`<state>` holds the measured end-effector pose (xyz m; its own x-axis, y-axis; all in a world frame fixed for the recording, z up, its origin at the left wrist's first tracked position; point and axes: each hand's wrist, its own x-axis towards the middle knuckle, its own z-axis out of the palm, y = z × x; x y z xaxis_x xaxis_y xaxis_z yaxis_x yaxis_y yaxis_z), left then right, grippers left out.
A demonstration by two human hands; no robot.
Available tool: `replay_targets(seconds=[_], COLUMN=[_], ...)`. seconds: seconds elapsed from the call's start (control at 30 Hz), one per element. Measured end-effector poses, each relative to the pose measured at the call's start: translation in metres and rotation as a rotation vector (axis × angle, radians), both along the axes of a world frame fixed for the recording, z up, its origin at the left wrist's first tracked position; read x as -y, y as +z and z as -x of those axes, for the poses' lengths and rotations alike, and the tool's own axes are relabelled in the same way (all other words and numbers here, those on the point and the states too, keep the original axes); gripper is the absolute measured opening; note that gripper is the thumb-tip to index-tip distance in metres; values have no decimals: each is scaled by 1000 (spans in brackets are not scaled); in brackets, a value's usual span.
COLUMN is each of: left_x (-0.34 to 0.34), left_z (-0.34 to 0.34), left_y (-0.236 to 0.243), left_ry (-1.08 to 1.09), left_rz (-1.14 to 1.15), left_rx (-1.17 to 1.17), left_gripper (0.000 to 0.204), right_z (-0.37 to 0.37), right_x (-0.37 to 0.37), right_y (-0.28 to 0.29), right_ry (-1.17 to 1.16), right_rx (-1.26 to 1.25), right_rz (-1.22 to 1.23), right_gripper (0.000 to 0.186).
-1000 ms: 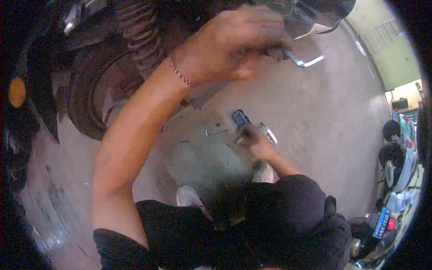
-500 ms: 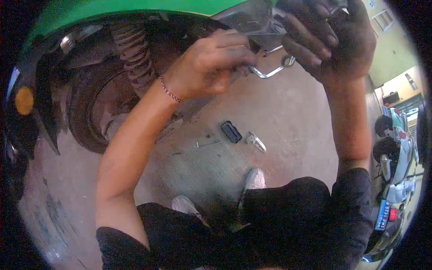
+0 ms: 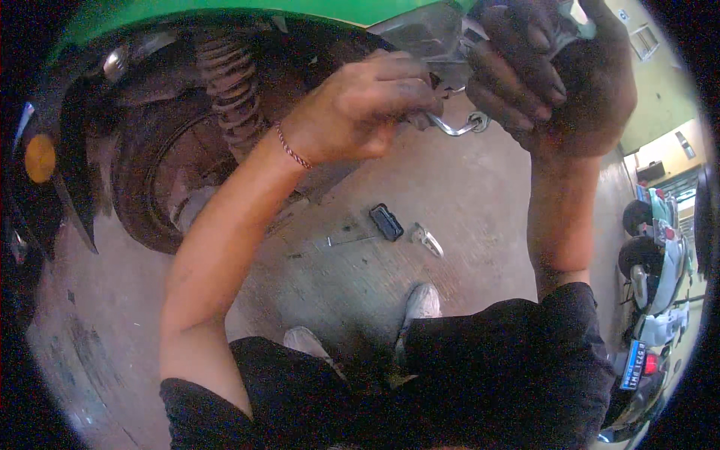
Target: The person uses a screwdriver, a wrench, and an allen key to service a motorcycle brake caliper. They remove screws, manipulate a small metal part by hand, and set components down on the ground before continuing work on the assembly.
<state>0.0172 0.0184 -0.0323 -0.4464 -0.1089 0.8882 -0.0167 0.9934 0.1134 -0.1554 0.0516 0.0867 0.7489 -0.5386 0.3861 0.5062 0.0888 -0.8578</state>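
My left hand (image 3: 382, 101), with a braided band at the wrist, is raised at the upper middle, fingers curled closed around the end of a bent silver metal rod (image 3: 450, 130). The rod's other end has a ring, close below my right fingers. Higher up on the right, my blackened right hand (image 3: 555, 86) is closed, fingers bent. A shiny pale piece (image 3: 580, 19) shows by its thumb; the rest of what it holds is hidden. Just behind both hands is the underside of a green motor scooter body (image 3: 225, 16).
A spring shock absorber (image 3: 227, 86) and a wheel (image 3: 154, 187) stand at the left, beside an orange reflector (image 3: 40, 159). On the floor lie a black rectangular part (image 3: 386, 223), a pale metal part (image 3: 428, 241) and a thin rod (image 3: 351, 241). Parked motorcycles (image 3: 652, 262) line the right.
My left hand has shifted slightly right, and the bent rod has turned, its ring end now lower. My right hand has moved slightly right and down, still closed.
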Motion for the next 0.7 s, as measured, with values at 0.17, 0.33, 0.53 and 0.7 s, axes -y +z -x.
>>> replay_targets(seconds=[0.17,0.33,0.53,0.7], left_x=[0,8,23,25], left_z=[9,-9,5,0], left_y=[0,-14,-17,-13], left_ry=[-28,112,4,-83], left_rz=[-46,-14,-119,-13], left_rx=[3,65,102,130], left_gripper=[40,40,38,35], right_z=[-41,-41,-49,-46], right_x=[-62,-64,-50,-58], right_y=[18,-31,-20,-18], right_ry=[-709,-1233,-599,-521], right_rx=[-515,-755,-661,-894], right_rz=[384,788,1257,1392], right_gripper=[55,30,19,20])
